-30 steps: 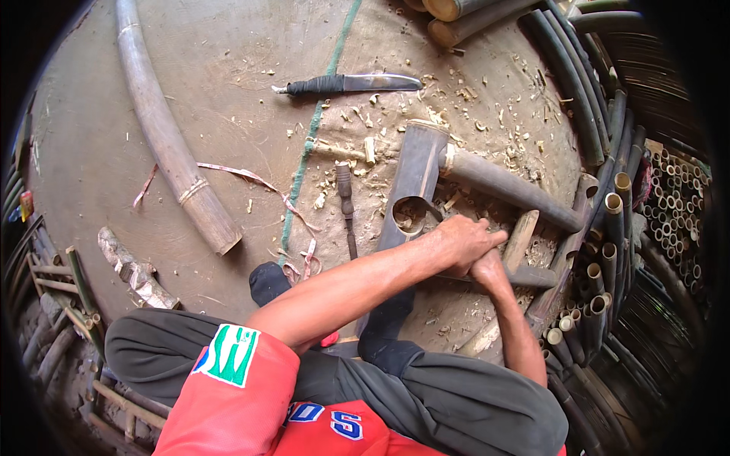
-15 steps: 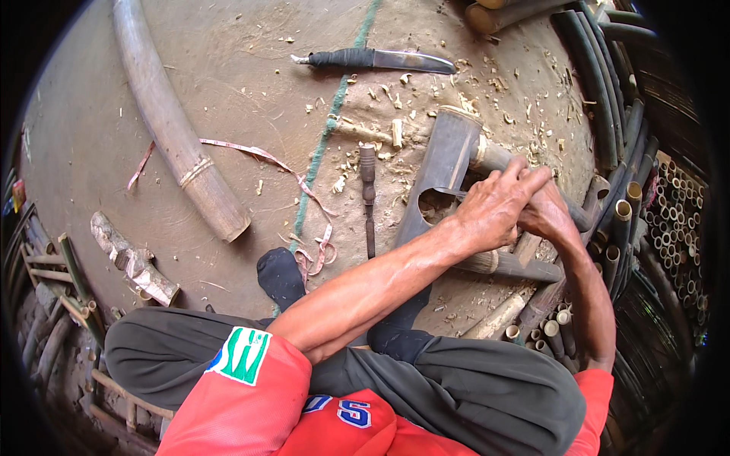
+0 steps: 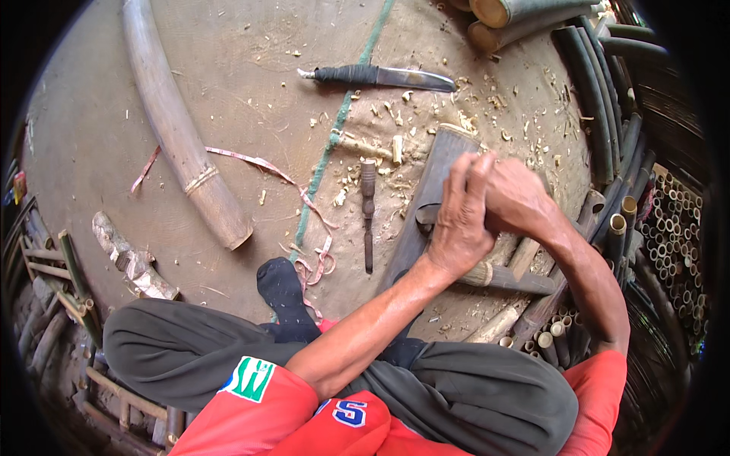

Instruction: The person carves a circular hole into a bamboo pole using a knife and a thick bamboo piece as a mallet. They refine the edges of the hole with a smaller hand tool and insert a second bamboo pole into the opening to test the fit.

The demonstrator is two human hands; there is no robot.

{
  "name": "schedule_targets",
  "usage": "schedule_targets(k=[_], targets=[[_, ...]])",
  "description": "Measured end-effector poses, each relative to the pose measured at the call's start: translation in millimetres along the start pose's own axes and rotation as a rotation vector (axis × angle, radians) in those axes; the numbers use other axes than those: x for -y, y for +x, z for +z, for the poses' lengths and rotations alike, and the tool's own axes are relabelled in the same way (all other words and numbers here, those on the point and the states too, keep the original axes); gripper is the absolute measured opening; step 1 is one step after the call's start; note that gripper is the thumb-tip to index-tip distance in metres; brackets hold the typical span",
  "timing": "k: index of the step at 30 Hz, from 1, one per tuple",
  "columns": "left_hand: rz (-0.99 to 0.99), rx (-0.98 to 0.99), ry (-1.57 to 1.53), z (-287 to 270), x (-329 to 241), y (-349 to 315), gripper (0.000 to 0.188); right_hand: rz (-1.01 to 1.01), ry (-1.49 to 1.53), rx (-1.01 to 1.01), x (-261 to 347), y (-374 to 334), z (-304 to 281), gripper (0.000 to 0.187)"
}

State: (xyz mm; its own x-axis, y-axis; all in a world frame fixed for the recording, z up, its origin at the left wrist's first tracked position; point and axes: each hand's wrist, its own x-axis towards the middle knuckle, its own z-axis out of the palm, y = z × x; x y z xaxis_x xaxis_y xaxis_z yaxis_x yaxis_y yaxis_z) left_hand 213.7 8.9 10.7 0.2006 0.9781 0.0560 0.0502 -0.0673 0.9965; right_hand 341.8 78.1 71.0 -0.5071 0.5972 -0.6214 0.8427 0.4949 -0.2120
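A thick dark bamboo tube [image 3: 432, 178] lies slanting on the ground in front of me, with a cut opening in its upper side. Over that opening, a shorter bamboo tube [image 3: 426, 215] is mostly covered by my hands; its dark end shows at the hole, though I cannot tell whether it is inside. My left hand [image 3: 462, 216] is closed round this shorter tube, fingers pointing away from me. Pressed close beside it, my right hand [image 3: 518, 196] is also closed on it. Left of the thick tube lies a chisel [image 3: 369, 213] with a ribbed handle.
A knife [image 3: 380, 77] with a wrapped handle lies farther off among wood shavings. To the left are a long bamboo pole [image 3: 171, 106], a pink tape measure [image 3: 262, 163] and a pale stick [image 3: 125, 254]. Cut bamboo lengths [image 3: 673, 243] are stacked at right. My socked foot [image 3: 285, 292] is near.
Both hands have shifted with the shorter tube towards the opening in the thick tube, and the shorter tube has turned. My left hand now hides much of the opening.
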Motion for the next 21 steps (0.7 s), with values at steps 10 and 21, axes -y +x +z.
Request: schedule_targets(k=[10,21], targets=[[-0.118,0.633,0.141,14,-22,-64,0.121,-0.008,0.611,0.023,18,-102,124,0.045],[-0.075,1.646,0.374,-22,-13,-9,0.087,0.653,1.417,0.02,129,-81,164,0.045]])
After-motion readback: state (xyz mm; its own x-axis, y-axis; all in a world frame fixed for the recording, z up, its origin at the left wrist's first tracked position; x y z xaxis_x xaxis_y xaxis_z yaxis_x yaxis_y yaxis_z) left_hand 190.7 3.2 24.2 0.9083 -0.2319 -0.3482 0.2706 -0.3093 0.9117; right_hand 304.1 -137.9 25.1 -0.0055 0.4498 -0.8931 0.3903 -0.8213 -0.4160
